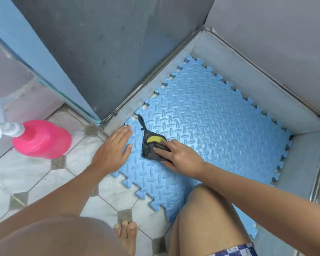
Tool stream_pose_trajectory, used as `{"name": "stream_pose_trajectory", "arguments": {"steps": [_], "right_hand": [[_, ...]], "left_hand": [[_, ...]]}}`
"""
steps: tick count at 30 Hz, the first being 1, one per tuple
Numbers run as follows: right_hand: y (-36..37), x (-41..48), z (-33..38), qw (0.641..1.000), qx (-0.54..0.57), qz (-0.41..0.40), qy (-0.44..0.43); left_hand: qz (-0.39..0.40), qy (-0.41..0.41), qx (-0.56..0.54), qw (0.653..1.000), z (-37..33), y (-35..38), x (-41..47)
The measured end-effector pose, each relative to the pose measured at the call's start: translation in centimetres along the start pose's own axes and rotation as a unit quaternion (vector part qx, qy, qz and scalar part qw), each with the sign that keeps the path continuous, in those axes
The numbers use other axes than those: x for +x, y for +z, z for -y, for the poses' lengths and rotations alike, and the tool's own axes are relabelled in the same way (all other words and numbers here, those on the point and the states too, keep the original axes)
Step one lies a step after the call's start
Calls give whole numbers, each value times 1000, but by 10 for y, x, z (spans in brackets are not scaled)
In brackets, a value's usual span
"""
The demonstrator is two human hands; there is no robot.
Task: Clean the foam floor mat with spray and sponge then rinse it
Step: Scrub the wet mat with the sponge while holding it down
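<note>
- Bare knees point(207, 206) (the person squats) above the tiled floor point(35, 172).
- Left hand point(113, 146): grip flat, holding nothing, pressing the edge of the foam mat point(211, 122) on the floor.
- Right hand point(179, 157): grip curled over the sponge point(153, 144), on the mat's left part.
- Pink bottle point(42, 139) stands left, apart.

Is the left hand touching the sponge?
Apart. The head view shows the left hand flat on the mat, with bare mat visible between it and the sponge.

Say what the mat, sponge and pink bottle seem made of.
Mat: matte blue foam, going by its embossed pattern and puzzle-cut edges.
Sponge: yellow foam pad inside dark mesh netting, apparently.
Bottle: smooth pink plastic, probably; slight sheen.
</note>
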State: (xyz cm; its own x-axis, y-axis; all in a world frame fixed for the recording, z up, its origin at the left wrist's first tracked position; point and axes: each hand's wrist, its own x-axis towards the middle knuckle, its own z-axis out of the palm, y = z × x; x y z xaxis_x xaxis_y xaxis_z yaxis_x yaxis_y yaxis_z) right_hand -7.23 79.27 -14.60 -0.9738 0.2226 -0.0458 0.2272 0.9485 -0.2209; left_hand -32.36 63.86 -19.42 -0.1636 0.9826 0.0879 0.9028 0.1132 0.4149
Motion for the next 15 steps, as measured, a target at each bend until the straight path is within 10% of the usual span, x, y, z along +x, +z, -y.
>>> {"name": "stream_pose_trajectory", "arguments": {"steps": [5, 10, 15], "right_hand": [[-29, -57, -68, 967, -9, 15, 252], [-42, -86, -133, 824, 27, -41, 565], [-32, 13, -135, 771, 74, -116, 622]], "left_hand": [[8, -1, 11, 1000, -2, 0, -2], [5, -6, -2, 1000, -1, -2, -3], [11, -15, -17, 1000, -1, 1, -3]]}}
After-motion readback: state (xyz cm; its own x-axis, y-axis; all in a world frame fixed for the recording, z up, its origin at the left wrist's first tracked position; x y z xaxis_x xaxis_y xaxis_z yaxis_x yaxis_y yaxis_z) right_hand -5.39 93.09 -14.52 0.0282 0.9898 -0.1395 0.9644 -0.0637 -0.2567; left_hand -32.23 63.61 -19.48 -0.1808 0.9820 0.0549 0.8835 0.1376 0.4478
